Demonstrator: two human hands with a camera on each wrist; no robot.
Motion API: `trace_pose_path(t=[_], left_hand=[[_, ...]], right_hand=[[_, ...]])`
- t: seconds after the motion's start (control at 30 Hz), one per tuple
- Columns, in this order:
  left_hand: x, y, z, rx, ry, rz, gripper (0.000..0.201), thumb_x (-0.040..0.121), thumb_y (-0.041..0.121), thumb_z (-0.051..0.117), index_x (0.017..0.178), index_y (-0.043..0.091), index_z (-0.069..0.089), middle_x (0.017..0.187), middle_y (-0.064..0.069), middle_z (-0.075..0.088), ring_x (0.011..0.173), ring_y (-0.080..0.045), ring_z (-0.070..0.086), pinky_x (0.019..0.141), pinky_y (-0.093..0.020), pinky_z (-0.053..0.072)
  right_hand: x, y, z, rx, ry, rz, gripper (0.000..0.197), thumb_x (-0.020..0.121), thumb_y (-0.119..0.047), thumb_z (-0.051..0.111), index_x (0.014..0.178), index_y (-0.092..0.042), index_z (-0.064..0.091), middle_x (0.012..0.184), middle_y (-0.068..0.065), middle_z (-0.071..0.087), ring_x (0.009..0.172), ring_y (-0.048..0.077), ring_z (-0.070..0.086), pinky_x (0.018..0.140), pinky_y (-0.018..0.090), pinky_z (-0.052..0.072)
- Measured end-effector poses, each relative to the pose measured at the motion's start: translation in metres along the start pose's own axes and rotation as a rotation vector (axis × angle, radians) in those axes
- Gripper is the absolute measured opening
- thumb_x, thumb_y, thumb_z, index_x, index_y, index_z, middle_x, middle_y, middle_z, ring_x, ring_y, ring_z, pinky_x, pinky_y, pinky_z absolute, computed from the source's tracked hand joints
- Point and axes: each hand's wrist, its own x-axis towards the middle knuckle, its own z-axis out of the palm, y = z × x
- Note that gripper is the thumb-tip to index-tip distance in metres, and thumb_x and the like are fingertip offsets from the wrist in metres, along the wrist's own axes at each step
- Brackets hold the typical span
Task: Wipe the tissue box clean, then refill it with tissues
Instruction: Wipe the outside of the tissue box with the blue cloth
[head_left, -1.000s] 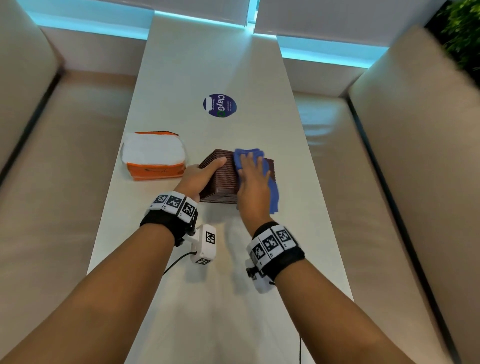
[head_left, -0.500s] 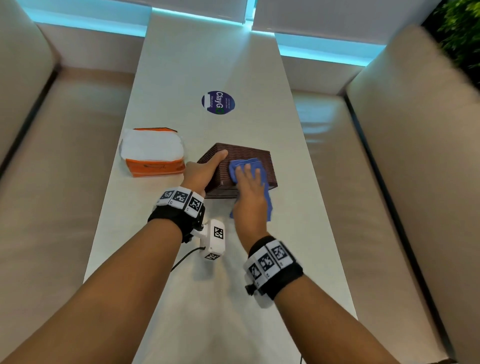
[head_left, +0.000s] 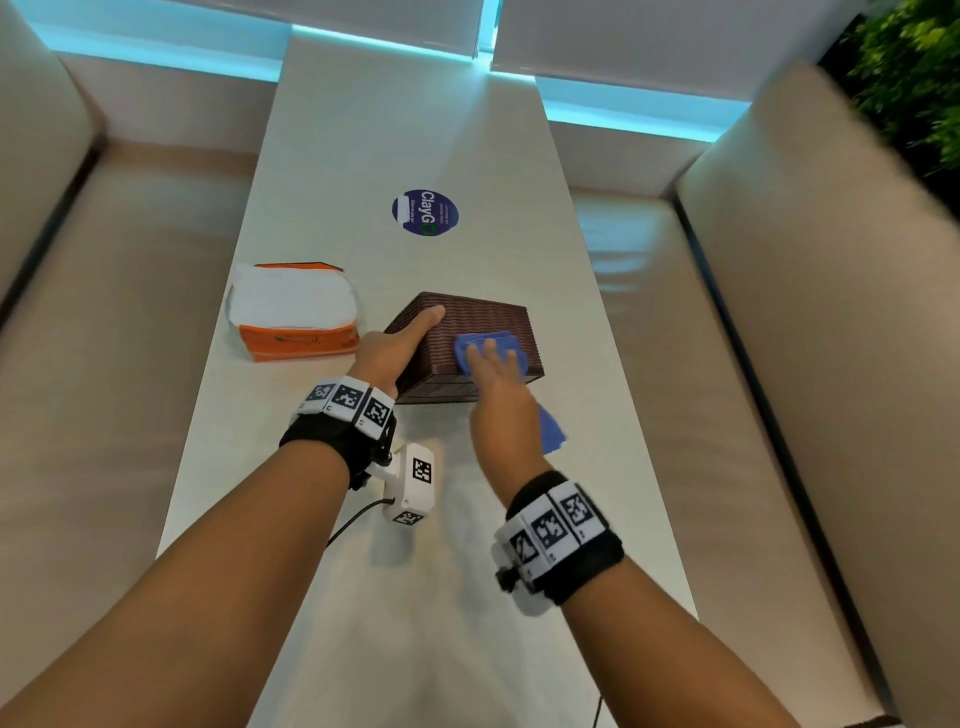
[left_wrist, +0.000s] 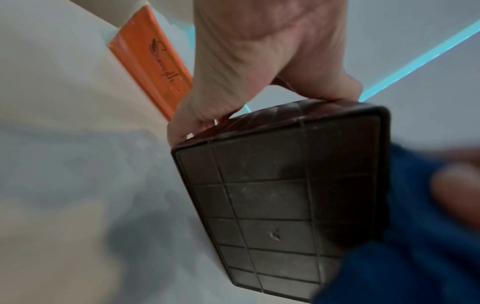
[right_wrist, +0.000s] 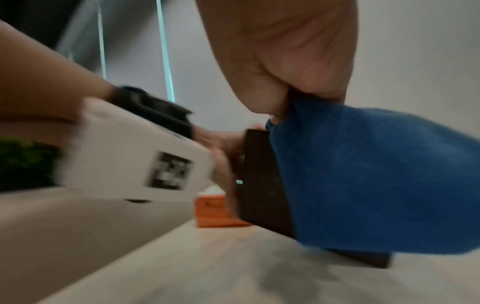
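A dark brown woven tissue box (head_left: 483, 322) is tipped up off the white table (head_left: 415, 130), its ribbed base (left_wrist: 272, 195) turned toward me. My left hand (head_left: 400, 348) grips its left end, thumb laid on the upper face and fingers curled at the edge (left_wrist: 249, 61). My right hand (head_left: 493, 384) presses a blue cloth (head_left: 498, 338) onto the upper face near the right edge, fingers spread. In the right wrist view the thumb (right_wrist: 270, 111) pinches the cloth (right_wrist: 363, 174), which hangs down over the box (right_wrist: 262, 181). An orange tissue pack (head_left: 291, 306) with white tissues showing lies to the left.
A round blue sticker (head_left: 425, 212) sits farther along the narrow table. Beige sofa seats run along the left (head_left: 104, 312) and the right (head_left: 779, 364). A green plant (head_left: 914, 62) is at the top right. A wrist camera cable hangs off my left arm.
My right hand has drawn the blue cloth back across the box toward me and slightly right. The left hand keeps its grip, and the box has shifted a little.
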Motion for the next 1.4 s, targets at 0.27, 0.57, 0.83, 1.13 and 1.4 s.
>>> trace_pose_path(t=[0.27,0.57,0.83,1.13,1.4], left_hand=[[-0.003,-0.003,-0.006,0.003,-0.015,-0.024,0.084,0.057,0.048,0.083,0.12,-0.002,0.058,0.107,-0.014,0.071,0.094,-0.027,0.07,0.09,-0.045,0.055],[-0.002,-0.003,-0.003,0.155,-0.076,0.064,0.043,0.08,0.043,0.071,0.106,0.01,0.062,0.095,-0.003,0.068,0.079,-0.012,0.063,0.062,-0.027,0.049],[0.002,-0.003,-0.006,0.179,-0.068,0.068,0.045,0.084,0.052,0.061,0.094,0.008,0.063,0.1,-0.011,0.069,0.08,-0.015,0.064,0.078,-0.034,0.054],[-0.002,-0.006,-0.008,0.126,-0.141,0.029,0.03,0.088,0.045,0.059,0.099,0.017,0.064,0.094,0.001,0.069,0.083,-0.008,0.061,0.063,-0.026,0.046],[-0.001,-0.009,-0.006,0.096,-0.15,0.088,0.021,0.089,0.031,0.062,0.105,0.016,0.062,0.091,0.001,0.069,0.067,-0.005,0.069,0.051,-0.021,0.051]], right_hand=[[0.013,0.029,-0.011,0.142,-0.034,0.098,0.067,0.086,0.017,0.04,0.145,-0.012,0.031,0.158,0.009,0.019,0.148,0.027,0.011,0.119,0.035,0.014],[0.059,0.026,-0.059,0.326,-0.094,0.003,0.049,0.101,-0.031,0.036,0.148,-0.026,0.025,0.161,0.007,0.009,0.147,0.026,0.014,0.117,0.036,0.018],[0.05,-0.024,0.006,0.127,0.021,-0.154,0.051,0.102,-0.025,0.023,0.151,-0.022,0.012,0.16,0.009,0.007,0.149,0.028,0.001,0.12,0.045,0.005],[0.05,-0.022,0.023,0.161,0.059,-0.202,0.052,0.1,-0.015,0.032,0.15,-0.02,0.019,0.16,0.006,0.01,0.149,0.023,0.004,0.12,0.041,0.004],[0.05,-0.021,0.029,0.253,0.145,-0.142,0.068,0.088,0.007,0.039,0.149,-0.018,0.022,0.159,0.011,0.012,0.149,0.026,0.006,0.122,0.042,0.008]])
